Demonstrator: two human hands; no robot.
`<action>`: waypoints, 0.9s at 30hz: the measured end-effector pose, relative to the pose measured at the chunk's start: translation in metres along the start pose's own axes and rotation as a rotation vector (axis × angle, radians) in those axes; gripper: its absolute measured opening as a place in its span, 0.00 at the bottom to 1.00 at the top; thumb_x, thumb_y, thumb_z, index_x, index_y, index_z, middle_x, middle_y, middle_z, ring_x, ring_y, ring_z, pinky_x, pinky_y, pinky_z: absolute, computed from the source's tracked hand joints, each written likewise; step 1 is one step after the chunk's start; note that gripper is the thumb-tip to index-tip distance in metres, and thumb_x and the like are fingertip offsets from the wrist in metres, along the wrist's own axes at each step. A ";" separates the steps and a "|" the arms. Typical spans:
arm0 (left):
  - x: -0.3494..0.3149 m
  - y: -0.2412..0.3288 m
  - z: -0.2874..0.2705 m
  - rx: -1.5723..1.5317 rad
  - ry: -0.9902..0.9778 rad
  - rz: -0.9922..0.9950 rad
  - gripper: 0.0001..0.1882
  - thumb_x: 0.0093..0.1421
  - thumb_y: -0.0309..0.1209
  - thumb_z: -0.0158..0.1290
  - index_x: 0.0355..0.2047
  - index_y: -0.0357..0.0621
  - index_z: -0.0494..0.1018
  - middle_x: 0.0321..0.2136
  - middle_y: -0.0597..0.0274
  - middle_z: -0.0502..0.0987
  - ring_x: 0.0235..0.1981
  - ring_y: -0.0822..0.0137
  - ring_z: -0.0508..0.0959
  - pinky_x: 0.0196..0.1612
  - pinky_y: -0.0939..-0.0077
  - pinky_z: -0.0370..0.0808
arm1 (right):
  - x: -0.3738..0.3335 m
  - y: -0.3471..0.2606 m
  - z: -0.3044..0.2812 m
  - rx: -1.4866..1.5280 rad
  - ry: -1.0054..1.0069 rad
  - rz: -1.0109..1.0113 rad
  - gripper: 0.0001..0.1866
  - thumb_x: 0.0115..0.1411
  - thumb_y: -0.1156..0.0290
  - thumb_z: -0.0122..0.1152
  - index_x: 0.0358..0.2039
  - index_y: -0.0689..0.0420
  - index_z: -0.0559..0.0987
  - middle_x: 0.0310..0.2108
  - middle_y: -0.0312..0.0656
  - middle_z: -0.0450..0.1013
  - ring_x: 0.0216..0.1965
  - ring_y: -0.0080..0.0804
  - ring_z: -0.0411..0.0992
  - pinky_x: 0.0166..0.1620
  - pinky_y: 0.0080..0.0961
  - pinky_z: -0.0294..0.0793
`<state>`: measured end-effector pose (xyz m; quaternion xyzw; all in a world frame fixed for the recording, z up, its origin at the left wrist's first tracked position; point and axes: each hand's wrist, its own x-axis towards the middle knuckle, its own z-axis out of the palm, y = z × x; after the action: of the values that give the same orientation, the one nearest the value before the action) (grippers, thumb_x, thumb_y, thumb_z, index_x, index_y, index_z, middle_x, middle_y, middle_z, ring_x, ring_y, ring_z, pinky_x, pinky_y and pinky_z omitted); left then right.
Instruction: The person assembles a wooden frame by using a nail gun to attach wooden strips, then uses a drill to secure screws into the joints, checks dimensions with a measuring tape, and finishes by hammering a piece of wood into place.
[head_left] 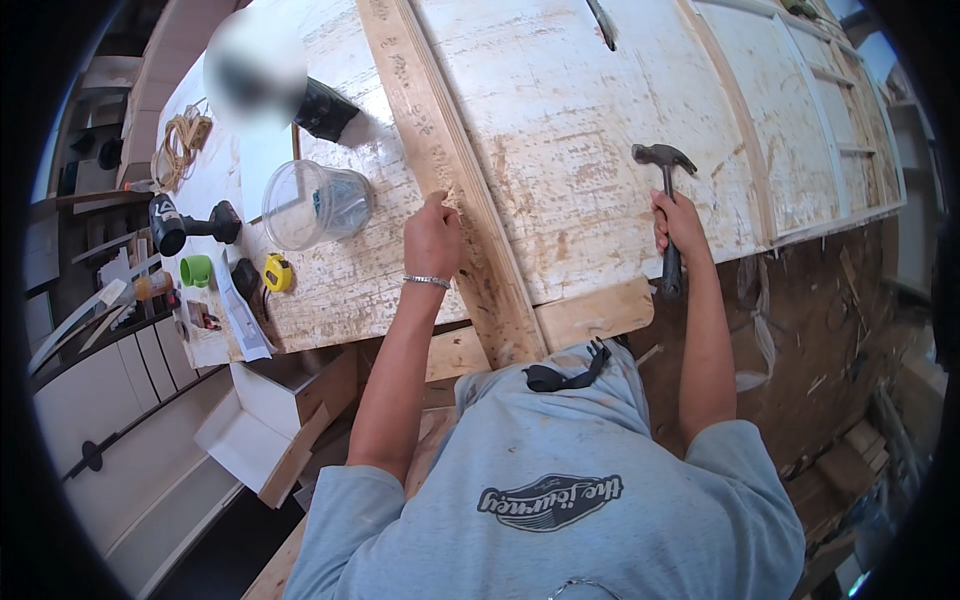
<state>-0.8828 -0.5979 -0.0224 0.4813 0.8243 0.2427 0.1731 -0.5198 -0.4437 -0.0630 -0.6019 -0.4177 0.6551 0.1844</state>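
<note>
My right hand [676,222] grips a claw hammer [662,156] by its dark handle, with the metal head up and away from me over the table. My left hand [432,236] rests on a long wooden beam [440,150] that runs from near my waist to the far edge. Its fingers are closed in a pinch at the beam's surface; whatever they hold is too small to make out. Left of that hand stands a clear plastic tub [296,206] with a bluish bag inside.
Around the worn white tabletop [590,130] lie a cordless drill [190,224], a yellow tape measure [278,272], a green cup [196,270] and coiled cord [182,140]. A wooden frame [768,190] lies at right. An open box [280,410] sits below the table's left edge.
</note>
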 end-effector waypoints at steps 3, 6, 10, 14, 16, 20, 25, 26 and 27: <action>0.003 0.001 0.003 -0.021 0.024 0.009 0.16 0.60 0.22 0.54 0.50 0.34 0.75 0.31 0.41 0.82 0.34 0.44 0.83 0.39 0.54 0.79 | 0.000 0.000 0.000 0.007 0.001 -0.002 0.17 0.68 0.57 0.57 0.30 0.58 0.70 0.13 0.30 0.60 0.09 0.22 0.62 0.13 0.25 0.64; 0.000 0.002 0.007 0.052 0.018 0.063 0.12 0.61 0.23 0.53 0.45 0.34 0.75 0.30 0.40 0.81 0.34 0.42 0.83 0.39 0.53 0.79 | -0.001 -0.001 0.002 -0.012 0.015 -0.003 0.17 0.68 0.58 0.57 0.30 0.57 0.70 0.12 0.31 0.60 0.09 0.22 0.62 0.13 0.25 0.64; -0.002 0.004 0.013 0.214 -0.059 0.118 0.11 0.60 0.25 0.54 0.42 0.35 0.74 0.31 0.41 0.81 0.33 0.42 0.82 0.38 0.54 0.79 | 0.000 0.001 0.005 -0.024 0.030 0.008 0.16 0.68 0.59 0.57 0.29 0.56 0.69 0.12 0.31 0.60 0.08 0.22 0.61 0.13 0.26 0.64; 0.012 0.031 0.021 0.304 -0.164 0.119 0.06 0.60 0.24 0.52 0.37 0.35 0.72 0.30 0.39 0.80 0.33 0.42 0.83 0.37 0.52 0.80 | 0.001 0.003 0.005 -0.029 0.028 0.017 0.16 0.68 0.59 0.57 0.28 0.56 0.69 0.12 0.30 0.60 0.08 0.23 0.61 0.12 0.27 0.63; 0.016 0.039 0.025 0.360 -0.196 0.095 0.05 0.61 0.24 0.50 0.37 0.35 0.70 0.28 0.39 0.80 0.32 0.42 0.83 0.37 0.52 0.80 | 0.003 0.008 0.001 -0.037 0.038 0.006 0.16 0.69 0.59 0.56 0.28 0.55 0.68 0.11 0.30 0.59 0.07 0.22 0.61 0.11 0.27 0.64; 0.019 0.047 0.017 0.327 -0.189 0.011 0.12 0.60 0.21 0.53 0.43 0.34 0.66 0.27 0.40 0.81 0.33 0.43 0.84 0.36 0.55 0.82 | 0.006 0.008 0.005 -0.094 0.061 -0.026 0.16 0.69 0.60 0.56 0.28 0.54 0.68 0.10 0.31 0.59 0.07 0.22 0.60 0.11 0.26 0.64; 0.022 0.026 0.008 0.198 -0.213 -0.123 0.22 0.59 0.22 0.58 0.51 0.36 0.62 0.48 0.26 0.73 0.43 0.39 0.81 0.40 0.55 0.82 | -0.019 -0.030 0.050 -0.049 -0.011 -0.127 0.09 0.67 0.66 0.54 0.36 0.58 0.70 0.13 0.32 0.61 0.07 0.23 0.60 0.11 0.26 0.63; 0.025 0.026 0.003 0.153 -0.265 -0.182 0.27 0.59 0.26 0.60 0.55 0.35 0.61 0.55 0.23 0.67 0.49 0.37 0.79 0.45 0.53 0.81 | -0.031 -0.046 0.064 -0.014 -0.056 -0.159 0.08 0.66 0.67 0.54 0.38 0.59 0.71 0.13 0.32 0.62 0.07 0.23 0.60 0.11 0.26 0.63; 0.027 0.026 -0.001 0.106 -0.325 -0.229 0.31 0.59 0.29 0.62 0.59 0.35 0.60 0.61 0.19 0.61 0.55 0.34 0.76 0.50 0.50 0.80 | -0.040 -0.060 0.075 -0.024 -0.156 -0.198 0.16 0.64 0.73 0.52 0.52 0.62 0.70 0.18 0.33 0.65 0.12 0.22 0.63 0.16 0.23 0.66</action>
<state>-0.8775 -0.5633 -0.0084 0.4258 0.8465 0.0970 0.3046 -0.5984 -0.4626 0.0032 -0.5073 -0.4961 0.6733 0.2078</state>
